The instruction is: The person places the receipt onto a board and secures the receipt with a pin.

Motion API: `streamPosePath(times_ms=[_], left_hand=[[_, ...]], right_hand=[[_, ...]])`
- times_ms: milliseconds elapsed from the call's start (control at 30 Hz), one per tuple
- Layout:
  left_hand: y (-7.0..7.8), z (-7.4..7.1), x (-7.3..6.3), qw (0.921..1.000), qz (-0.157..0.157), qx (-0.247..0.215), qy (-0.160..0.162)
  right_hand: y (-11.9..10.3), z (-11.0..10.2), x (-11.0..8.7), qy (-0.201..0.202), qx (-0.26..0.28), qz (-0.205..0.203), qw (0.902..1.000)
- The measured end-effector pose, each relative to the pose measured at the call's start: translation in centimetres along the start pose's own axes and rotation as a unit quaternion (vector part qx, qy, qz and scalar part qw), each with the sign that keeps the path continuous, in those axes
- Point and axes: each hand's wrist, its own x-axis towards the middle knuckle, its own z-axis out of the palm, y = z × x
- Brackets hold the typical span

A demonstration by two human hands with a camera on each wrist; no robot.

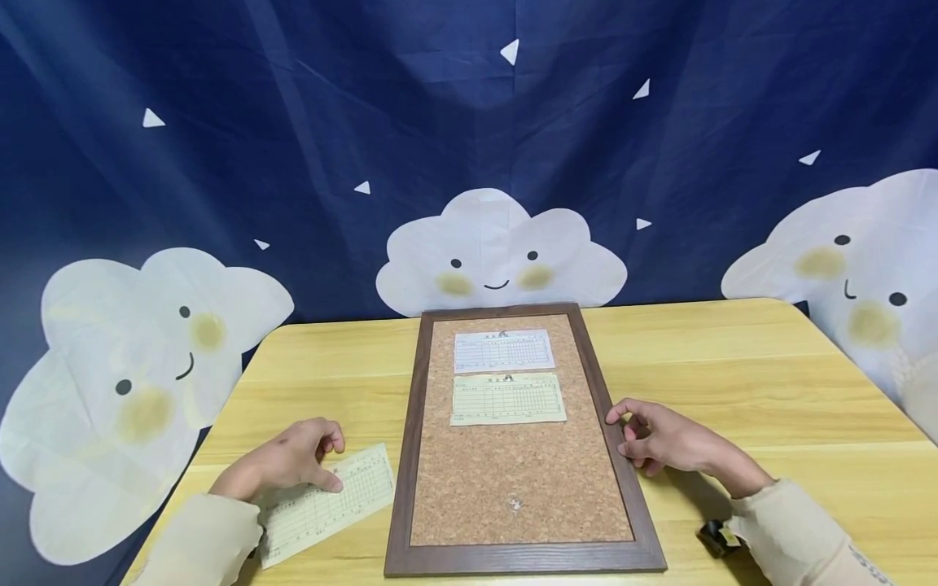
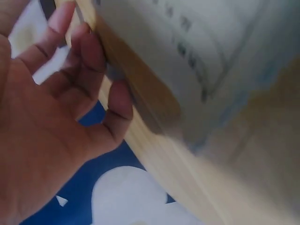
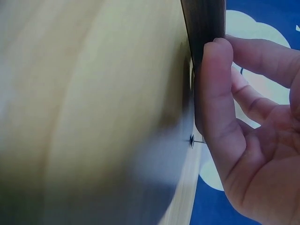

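Showing nearest: pale sleeves (image 1: 201, 537), with a black item (image 1: 714, 539) at the right cuff.
Loose slip (image 1: 330, 506): printed, pale yellow-green, on the bench (image 1: 733, 366) left of the board, set at a slant, right end just beside the frame (image 1: 523, 560).
Left hand (image 1: 289, 454): over the loose slip, thumb and fingers spread apart, loosely bent, pinching nothing. Thumb contact with paper: can't tell.
Corkboard (image 1: 513, 464): inside the dark brown frame, lying on the bench.
Shiny bits (image 1: 515, 505): on the cork near the bottom, too small to make out.
Right hand (image 1: 674, 439): fingers bent, index and thumb touching the frame's right side. Pinching or just resting: can't tell.
Pin-like item (image 3: 191, 140): beside the right thumb in the right wrist view, exact spot unclear.
Lower slip (image 1: 508, 401): pale yellow-green, on the cork, small fastener at top.
Upper slip (image 1: 503, 352): whiter, just beyond, same fixing.
Curtain (image 1: 440, 98): dark blue, white triangles, smiling clouds (image 1: 506, 252).
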Motion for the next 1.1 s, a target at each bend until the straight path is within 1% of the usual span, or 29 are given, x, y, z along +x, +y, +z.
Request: streamPosePath(times_ms=[100, 167, 233, 300, 367, 533, 767, 967, 1100], left_hand=[[0.6, 0.1, 0.0, 0.9998, -0.015, -0.010, -0.007], [0.8, 0.0, 0.1, 0.9992, -0.023, -0.030, -0.010], [0.9, -0.1, 0.2, 0.9985, -0.030, -0.045, -0.013], [0.8, -0.2, 0.3, 0.9984, -0.029, -0.047, -0.015], [0.6, -0.3, 0.3, 0.9985, -0.025, -0.046, -0.016], [0.0, -0.5, 0.4, 0.9987, -0.005, -0.048, -0.014], [-0.7, -0.6, 0.3, 0.9991, 0.011, -0.041, -0.001], [-0.5, -0.8, 0.1, 0.9988, 0.016, -0.038, 0.026], [-0.3, -1.1, 0.2, 0.9970, 0.034, -0.052, 0.045]], right_hand=[[0.0, -0.1, 0.0, 0.001, -0.002, -0.002, 1.0000], [0.0, -0.1, -0.1, 0.002, -0.003, -0.002, 1.0000], [0.0, -0.1, -0.1, 0.001, -0.001, -0.003, 1.0000], [0.0, -0.1, 0.0, 0.000, 0.001, -0.002, 1.0000], [0.0, -0.1, 0.0, -0.002, 0.002, -0.003, 1.0000], [0.0, 0.0, 0.1, -0.002, 0.004, -0.002, 1.0000], [0.0, 0.0, 0.1, -0.002, -0.003, -0.002, 1.0000], [0.0, 0.1, 0.0, -0.003, 0.001, -0.001, 1.0000], [-0.1, 0.1, 0.0, -0.002, 0.002, -0.003, 1.0000]])
